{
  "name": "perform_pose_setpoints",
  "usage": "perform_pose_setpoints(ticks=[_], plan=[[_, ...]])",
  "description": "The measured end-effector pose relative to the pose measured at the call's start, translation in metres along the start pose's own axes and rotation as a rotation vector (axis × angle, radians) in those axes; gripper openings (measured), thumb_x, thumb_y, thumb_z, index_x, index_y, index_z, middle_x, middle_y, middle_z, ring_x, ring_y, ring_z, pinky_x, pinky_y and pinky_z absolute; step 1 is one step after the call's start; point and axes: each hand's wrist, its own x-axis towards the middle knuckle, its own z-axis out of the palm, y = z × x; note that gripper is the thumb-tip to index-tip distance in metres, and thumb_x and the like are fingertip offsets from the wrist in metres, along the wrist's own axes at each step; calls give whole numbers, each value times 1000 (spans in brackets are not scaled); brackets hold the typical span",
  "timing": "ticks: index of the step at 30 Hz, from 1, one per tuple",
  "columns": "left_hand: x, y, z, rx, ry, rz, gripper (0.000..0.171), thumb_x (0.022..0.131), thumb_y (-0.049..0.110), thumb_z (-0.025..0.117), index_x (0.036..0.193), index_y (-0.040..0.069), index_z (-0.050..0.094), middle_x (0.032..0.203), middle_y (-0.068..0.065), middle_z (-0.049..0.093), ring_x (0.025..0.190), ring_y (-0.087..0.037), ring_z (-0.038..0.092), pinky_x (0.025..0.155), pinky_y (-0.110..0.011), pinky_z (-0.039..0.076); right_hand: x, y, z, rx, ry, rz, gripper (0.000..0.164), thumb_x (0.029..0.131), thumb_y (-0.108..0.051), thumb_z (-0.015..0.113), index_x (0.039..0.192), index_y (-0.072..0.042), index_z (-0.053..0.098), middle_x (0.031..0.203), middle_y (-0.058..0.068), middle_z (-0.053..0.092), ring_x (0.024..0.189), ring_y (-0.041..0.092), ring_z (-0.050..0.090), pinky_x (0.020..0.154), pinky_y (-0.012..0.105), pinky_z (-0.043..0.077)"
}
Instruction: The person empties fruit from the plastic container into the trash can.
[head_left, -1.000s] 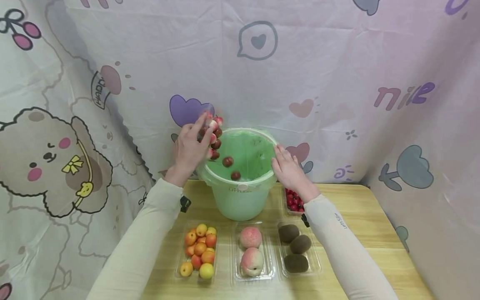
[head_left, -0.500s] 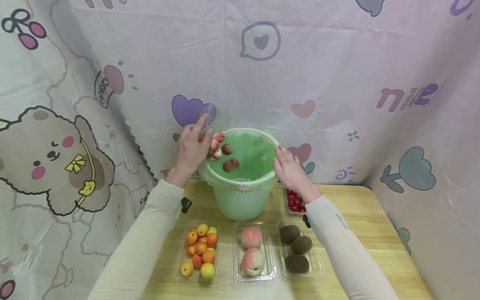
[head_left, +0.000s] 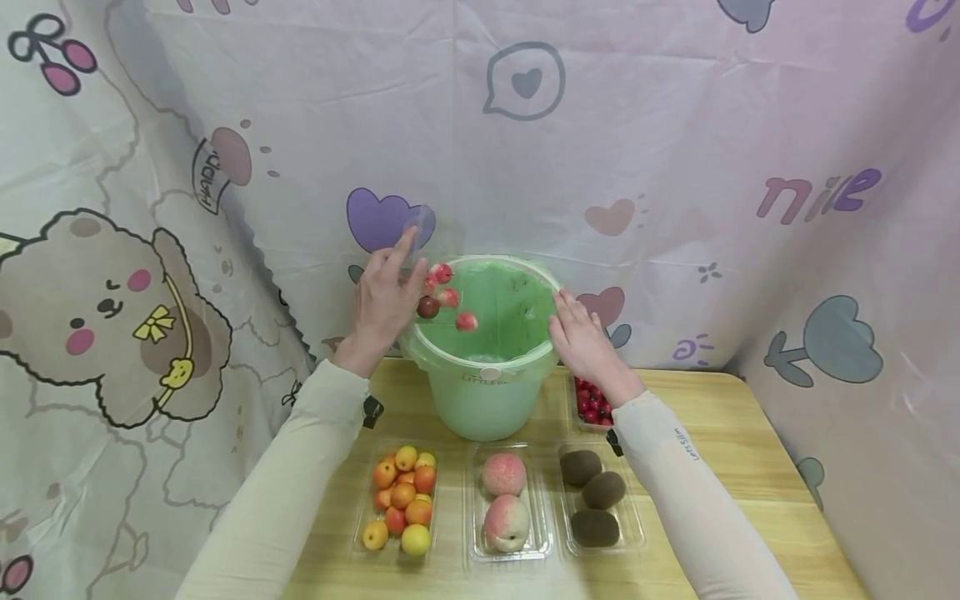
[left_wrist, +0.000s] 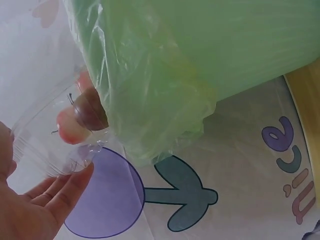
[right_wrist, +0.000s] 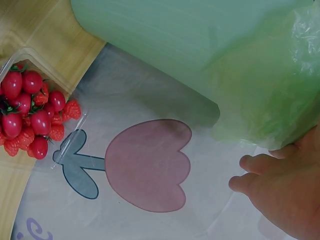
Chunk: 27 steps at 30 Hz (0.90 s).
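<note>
Tipping fruit [head_left: 447, 297] from nine o'clock, your left hand [head_left: 384, 302] grips a tray [left_wrist: 39, 134]; your right hand [head_left: 587, 340], straight-fingered, touches the bucket [head_left: 483, 410]. Probably tilt further.

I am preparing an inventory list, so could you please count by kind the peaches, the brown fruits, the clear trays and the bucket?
Peaches: 2
Brown fruits: 3
Clear trays on the table: 4
Clear tray in the left hand: 1
Green bucket: 1
Total: 11
</note>
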Motion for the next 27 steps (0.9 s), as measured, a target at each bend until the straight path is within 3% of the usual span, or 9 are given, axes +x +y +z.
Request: perform_pose_setpoints(ticks=[20,27], plan=[[-1,-3,2,-33,25,48,54,109,33,58,160,21,47,136,-28,59,109,-44,64,90,-60,56,1,0,1,2,5,-4,63,115,-36,24,168,-2,18,177,17,11,163,41,13,130,67,7],[-1,-4,3,-51,48,96,53,109,29,59,159,17,48,135,-29,60,104,-42,65,90,-58,56,1,2,2,-1,6,-9,66,114,-40,20,168,-2,18,177,17,12,162,44,16,130,67,8]])
